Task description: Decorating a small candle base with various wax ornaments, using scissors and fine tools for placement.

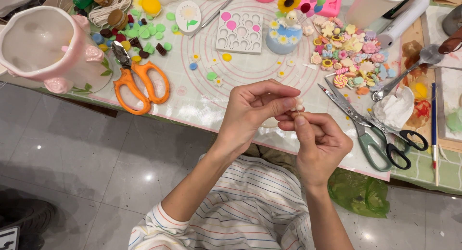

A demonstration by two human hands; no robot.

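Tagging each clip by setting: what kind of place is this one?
Probably a home or hobby craft table. A silicone work mat covers it, strewn with small moulded decorations, a white silicone mould and orange-handled scissors. Both hands pinch a tiny white piece.

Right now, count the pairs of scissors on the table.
3. The orange-handled scissors lie left of the hands. The green-handled scissors and the black-handled scissors lie crossed, right of the hands. Others could be hidden under the clutter.
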